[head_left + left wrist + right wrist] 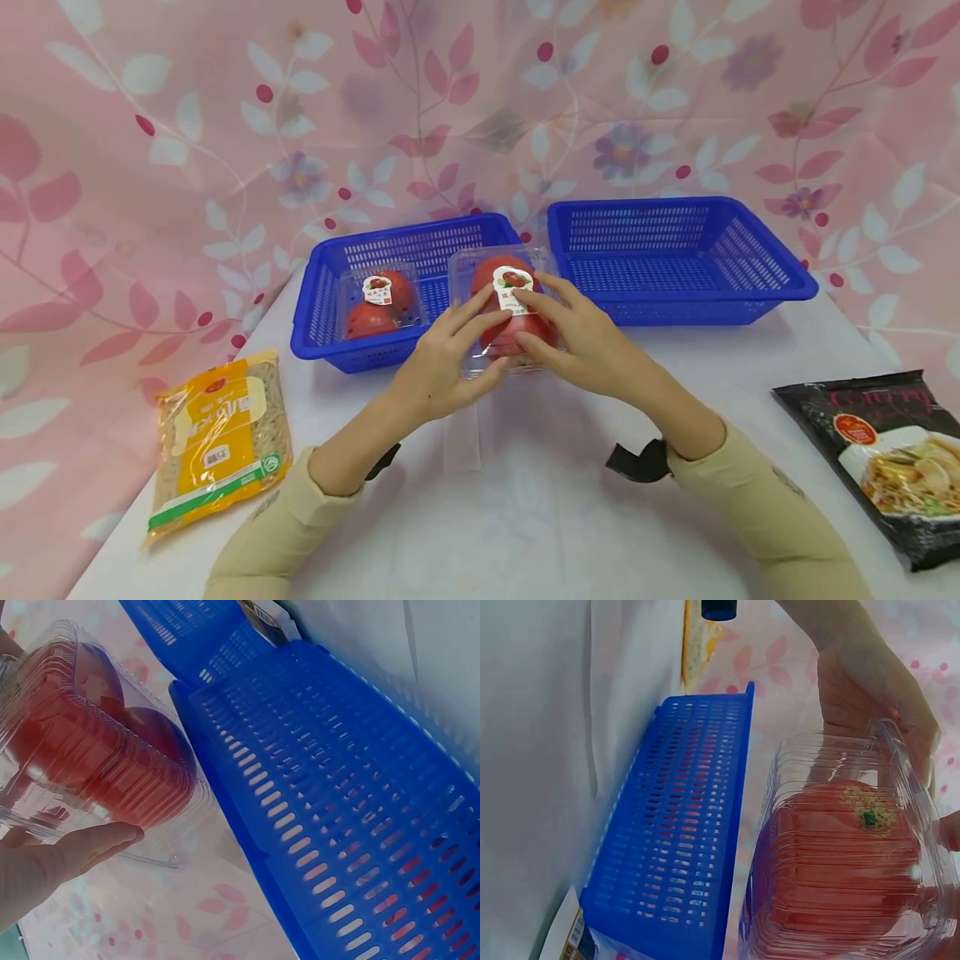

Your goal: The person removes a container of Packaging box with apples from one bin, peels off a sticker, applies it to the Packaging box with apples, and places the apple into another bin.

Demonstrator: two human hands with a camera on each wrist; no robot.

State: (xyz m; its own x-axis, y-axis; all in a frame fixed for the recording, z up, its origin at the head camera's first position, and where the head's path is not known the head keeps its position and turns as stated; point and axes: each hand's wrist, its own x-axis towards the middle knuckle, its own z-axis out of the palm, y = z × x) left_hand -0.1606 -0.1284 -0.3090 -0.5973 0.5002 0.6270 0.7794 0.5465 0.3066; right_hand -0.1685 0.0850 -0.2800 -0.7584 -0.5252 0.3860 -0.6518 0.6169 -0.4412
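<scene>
Both hands hold a clear plastic box of tomatoes (495,333) up in front of the baskets, with a white label on its lid. My left hand (453,354) grips the left side, fingers over the lid and thumb low at the near edge. From the right, my right hand (581,337) grips it the same way, fingertips by the label. The ribbed box side and the red tomatoes (840,862) show up close in the right wrist view. A second box of tomatoes (375,304) lies inside the left blue basket (330,354).
Right of it stands another blue basket (675,312). A yellow bag of noodles (217,442) lies at the left, a black curry noodle packet (885,467) at the right. In the left wrist view, a small printed package (270,621) shows between the baskets.
</scene>
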